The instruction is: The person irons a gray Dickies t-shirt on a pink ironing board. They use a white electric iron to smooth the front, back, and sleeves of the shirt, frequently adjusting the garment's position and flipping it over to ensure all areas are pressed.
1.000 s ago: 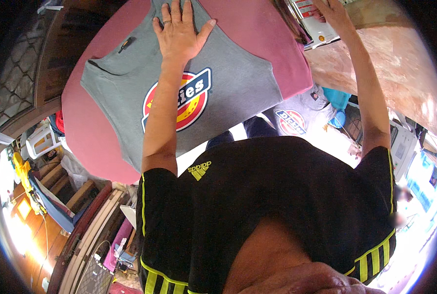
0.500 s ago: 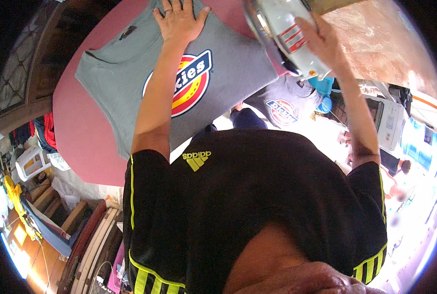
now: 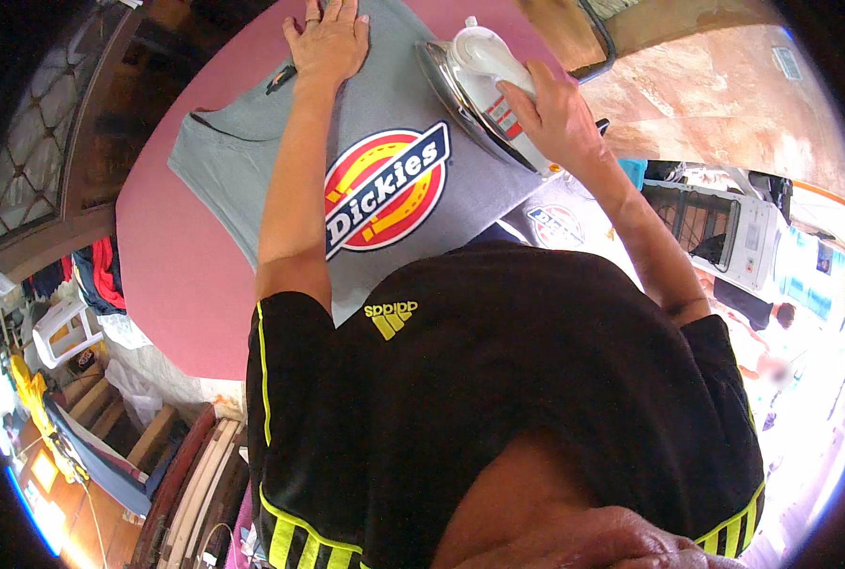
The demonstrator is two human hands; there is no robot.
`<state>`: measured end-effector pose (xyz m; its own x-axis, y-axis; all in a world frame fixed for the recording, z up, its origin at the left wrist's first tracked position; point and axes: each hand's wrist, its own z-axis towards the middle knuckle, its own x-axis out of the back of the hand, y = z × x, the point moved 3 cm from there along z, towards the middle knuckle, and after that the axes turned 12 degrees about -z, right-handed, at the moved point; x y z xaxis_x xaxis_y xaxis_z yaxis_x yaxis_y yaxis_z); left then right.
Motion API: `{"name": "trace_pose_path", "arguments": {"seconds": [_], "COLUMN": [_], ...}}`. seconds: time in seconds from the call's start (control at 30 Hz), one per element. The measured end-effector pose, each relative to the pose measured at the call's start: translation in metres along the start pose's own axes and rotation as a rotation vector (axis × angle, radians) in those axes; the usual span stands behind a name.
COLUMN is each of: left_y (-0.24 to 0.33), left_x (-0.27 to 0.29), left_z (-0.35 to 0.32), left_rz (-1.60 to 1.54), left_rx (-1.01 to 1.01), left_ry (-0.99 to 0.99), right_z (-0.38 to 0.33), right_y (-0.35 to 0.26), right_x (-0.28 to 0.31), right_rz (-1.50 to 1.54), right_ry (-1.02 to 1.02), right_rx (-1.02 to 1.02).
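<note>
A grey shirt [image 3: 223,166] with a large red, yellow and blue printed emblem [image 3: 389,190] lies spread over a pink padded ironing board [image 3: 181,303]. Near the far edge of the shirt, my left hand [image 3: 327,43] rests flat with its fingers spread. My right hand [image 3: 569,119] is wrapped round the handle of a white clothes iron [image 3: 489,71]. The iron's metal base is at the shirt's right part, beside the emblem; whether it presses fully on the cloth I cannot tell. Below the board's right edge, another grey garment with a similar print [image 3: 557,226] partly shows.
A white, boxy appliance [image 3: 749,242] stands at the right, near a blue object [image 3: 633,173]. A white plastic stool [image 3: 67,334] and dark and red clothes [image 3: 105,275] are at the left. A person [image 3: 749,351] appears at the far right. Wooden boards [image 3: 190,484] lie at lower left.
The iron has come down and left, from a blurred, tilted position at the right to beside the emblem. My left hand stays flat on the shirt. More of the emblem shows.
</note>
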<state>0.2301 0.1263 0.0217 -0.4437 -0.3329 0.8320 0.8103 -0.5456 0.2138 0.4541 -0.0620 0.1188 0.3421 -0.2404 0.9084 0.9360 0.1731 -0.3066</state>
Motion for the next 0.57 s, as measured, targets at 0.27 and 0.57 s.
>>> {"name": "trace_pose_path", "arguments": {"seconds": [0.27, 0.57], "left_y": [-0.003, -0.023], "left_x": [0.009, -0.008], "left_z": [0.002, 0.001], "left_rz": [-0.119, -0.32], "left_rx": [0.041, 0.236], "left_ry": [-0.045, -0.022], "right_z": [0.084, 0.187], "right_y": [-0.01, -0.011], "right_x": [-0.026, -0.062], "right_rz": [-0.043, -0.052], "right_ry": [0.024, 0.168], "right_rx": [-0.013, 0.074]}}
